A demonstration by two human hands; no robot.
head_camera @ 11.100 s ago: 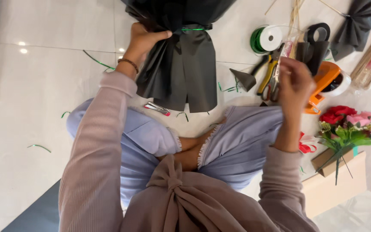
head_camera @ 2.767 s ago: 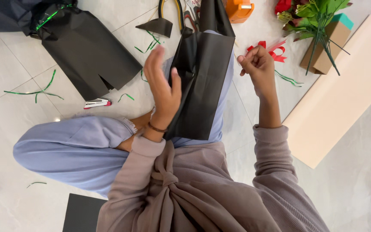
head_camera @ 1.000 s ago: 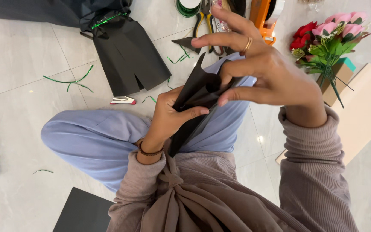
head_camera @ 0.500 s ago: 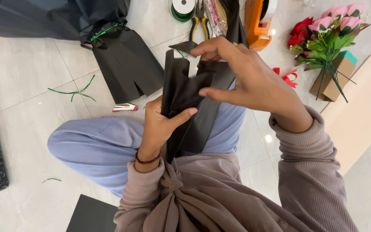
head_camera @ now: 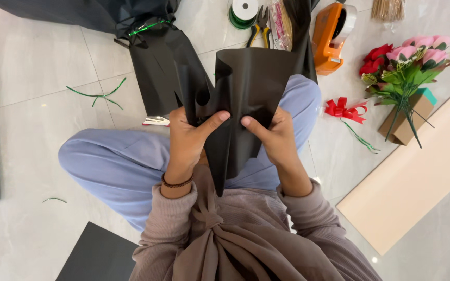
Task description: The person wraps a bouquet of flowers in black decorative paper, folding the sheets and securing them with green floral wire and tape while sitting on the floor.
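Both hands pinch a black paper sheet (head_camera: 251,99) held over the lap of a person seated on the tiled floor (head_camera: 32,78): the left hand (head_camera: 191,138) grips its folded left edge, thumb pressed on top, and the right hand (head_camera: 272,135) clamps the middle (thumbs nearly meeting). Beyond lie an orange tape dispenser (head_camera: 329,39), a red bow (head_camera: 345,110) and a flower bunch (head_camera: 407,67) beside a peach paper sheet (head_camera: 417,182).

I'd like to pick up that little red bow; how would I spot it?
Start at the peach paper sheet on the right, then the flower bunch above it. The red ribbon bow lies left of the flowers, beside the person's knee: flat, glossy, trailing green wire.
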